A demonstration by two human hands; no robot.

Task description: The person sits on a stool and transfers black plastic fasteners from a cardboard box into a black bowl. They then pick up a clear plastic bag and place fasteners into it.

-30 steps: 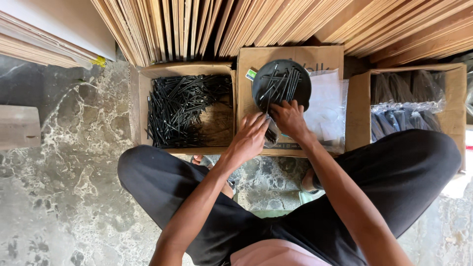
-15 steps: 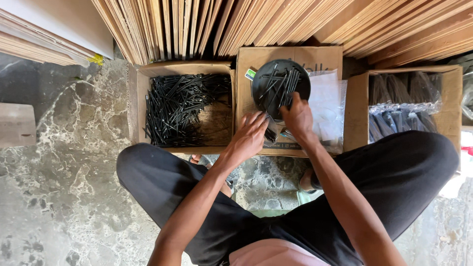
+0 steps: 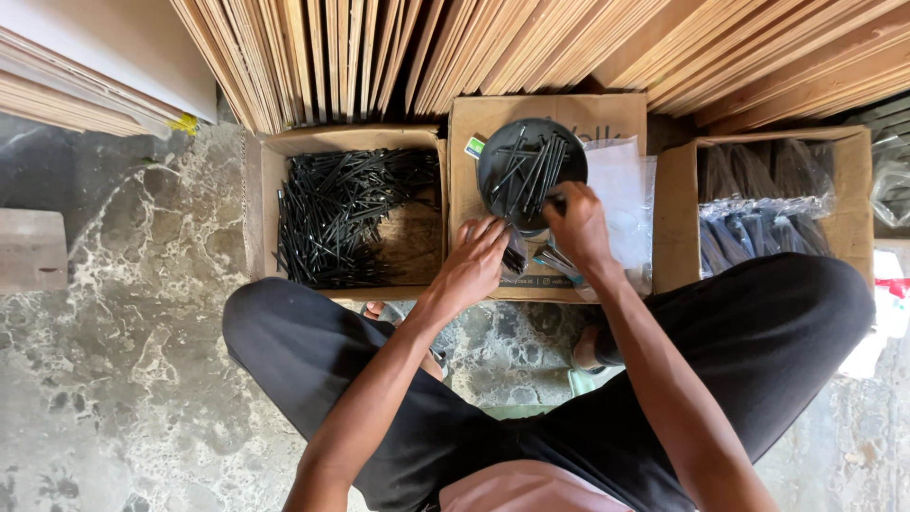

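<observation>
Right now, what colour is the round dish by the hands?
Black dish, seen in the head view.

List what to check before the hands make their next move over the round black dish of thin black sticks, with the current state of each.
1. Right hand at the rim of the round black dish, fingertips among the thin black sticks: ok.
2. A stick actually pinched: cannot tell.
3. Left hand below the dish on a small dark packet: ok.
4. Dish seated level on the middle cardboard box: cannot tell.
5. Left cardboard box holding loose black sticks, within reach: ok.
</observation>
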